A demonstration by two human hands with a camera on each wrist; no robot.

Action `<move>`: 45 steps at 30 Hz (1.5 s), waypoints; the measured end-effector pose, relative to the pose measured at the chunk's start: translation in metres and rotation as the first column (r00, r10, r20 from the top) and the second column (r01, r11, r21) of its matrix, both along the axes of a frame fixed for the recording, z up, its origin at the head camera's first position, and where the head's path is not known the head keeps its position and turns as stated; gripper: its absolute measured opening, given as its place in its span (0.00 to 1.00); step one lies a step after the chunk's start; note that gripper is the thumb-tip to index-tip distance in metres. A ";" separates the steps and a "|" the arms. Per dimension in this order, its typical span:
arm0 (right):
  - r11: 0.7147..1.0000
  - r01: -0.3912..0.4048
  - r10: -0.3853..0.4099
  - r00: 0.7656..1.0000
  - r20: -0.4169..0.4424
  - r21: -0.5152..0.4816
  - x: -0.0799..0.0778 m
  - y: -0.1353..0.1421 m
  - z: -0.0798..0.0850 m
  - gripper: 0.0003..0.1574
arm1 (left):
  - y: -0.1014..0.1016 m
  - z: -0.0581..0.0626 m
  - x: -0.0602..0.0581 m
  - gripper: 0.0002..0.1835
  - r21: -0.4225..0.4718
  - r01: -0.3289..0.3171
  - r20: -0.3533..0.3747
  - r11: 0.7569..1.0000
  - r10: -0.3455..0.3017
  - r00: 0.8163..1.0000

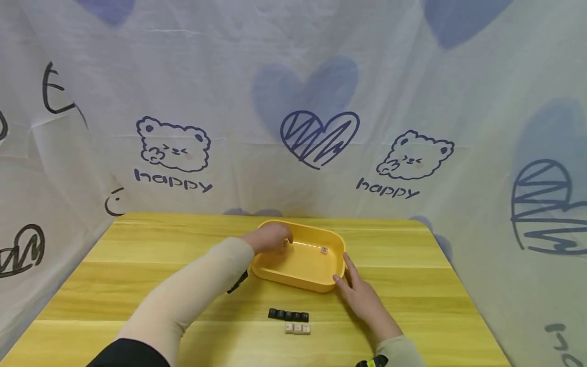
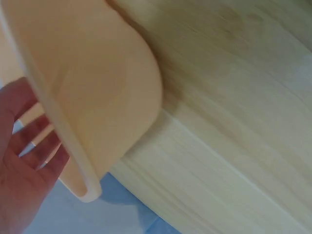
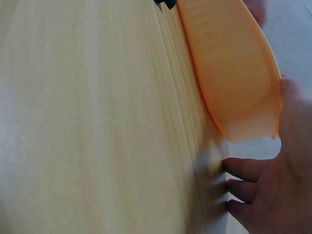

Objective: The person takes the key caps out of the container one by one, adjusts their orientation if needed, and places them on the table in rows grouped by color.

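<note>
A yellow plastic bin (image 1: pixel 293 281) stands on the table, holding a few small pale keycaps (image 1: pixel 324 250). My left hand (image 1: pixel 270 238) reaches over its left side, fingers pointing down inside, close to one of those keycaps. From the left wrist view, the fingers (image 2: pixel 34 146) pass behind the rim, and I cannot tell whether they pinch anything. My right hand (image 1: pixel 362 295) touches the bin's right end, thumb and forefinger spread along the outside. In the right wrist view, its other fingers (image 3: pixel 243 190) extend nearly straight below the bin's end.
In front of the bin lies a row of several black keycaps (image 1: pixel 288 315). Three white keycaps (image 1: pixel 297 329) form a shorter row nearer me. The wood-patterned table (image 1: pixel 174 244) ends at a white curtain (image 1: pixel 247 153) with printed bears and hearts.
</note>
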State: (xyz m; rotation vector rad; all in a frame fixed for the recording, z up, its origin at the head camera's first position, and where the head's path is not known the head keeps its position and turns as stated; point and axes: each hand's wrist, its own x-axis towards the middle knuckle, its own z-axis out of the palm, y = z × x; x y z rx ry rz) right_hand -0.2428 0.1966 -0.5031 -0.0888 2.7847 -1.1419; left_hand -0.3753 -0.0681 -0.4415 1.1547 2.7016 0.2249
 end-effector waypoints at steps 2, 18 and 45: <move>1.000 0.001 -0.001 1.000 0.002 0.000 0.001 0.000 -0.001 0.45 | -0.001 -0.003 0.001 0.15 -0.037 0.025 0.013 0.999 -0.025 1.000; 1.000 0.018 -0.018 1.000 0.003 -0.007 0.001 -0.002 -0.005 0.45 | -0.002 -0.026 0.010 0.14 0.013 0.014 0.107 1.000 -0.015 0.994; 1.000 0.010 -0.010 1.000 -0.004 0.000 -0.001 0.000 -0.004 0.44 | -0.004 0.016 0.052 0.05 0.283 0.075 -0.110 0.956 -0.045 0.993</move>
